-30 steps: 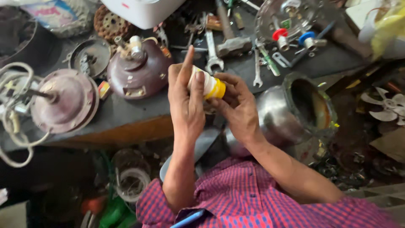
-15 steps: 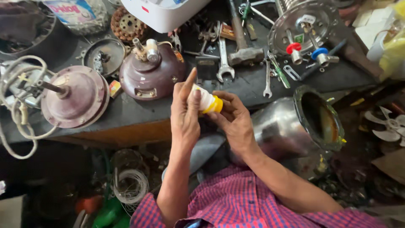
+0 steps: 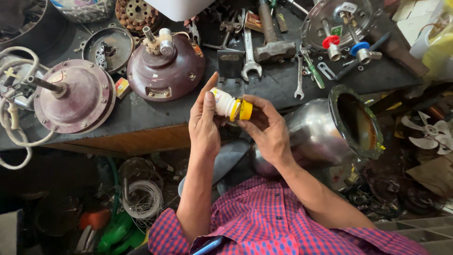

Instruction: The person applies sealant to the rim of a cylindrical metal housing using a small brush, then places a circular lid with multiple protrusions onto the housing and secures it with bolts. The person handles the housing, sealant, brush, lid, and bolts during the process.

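- The left hand (image 3: 204,122) is wrapped round a small white bottle (image 3: 222,103), fingers curled behind its body and the thumb stretched up along its near side, so the bottle lies roughly level above the front edge of the workbench (image 3: 141,118).
- The right hand (image 3: 265,128) pinches the bottle's yellow cap (image 3: 244,110) between thumb and fingertips; the other fingers are folded loosely under it.
- Both hands meet at the bottle, in front of the person's chest, with the sleeves of a red-and-blue checked shirt (image 3: 273,222) below.
- Just to the right of the right wrist, a shiny steel vessel (image 3: 316,137) lies on its side, its open mouth ringed by a greenish rim.
- On the bench behind the hands sit a maroon fan motor housing (image 3: 165,71), a second maroon housing with a shaft (image 3: 73,97), an open-ended spanner (image 3: 249,52) and a hammer (image 3: 271,45).
- A white fan blade (image 3: 427,137) lies down at the far right.
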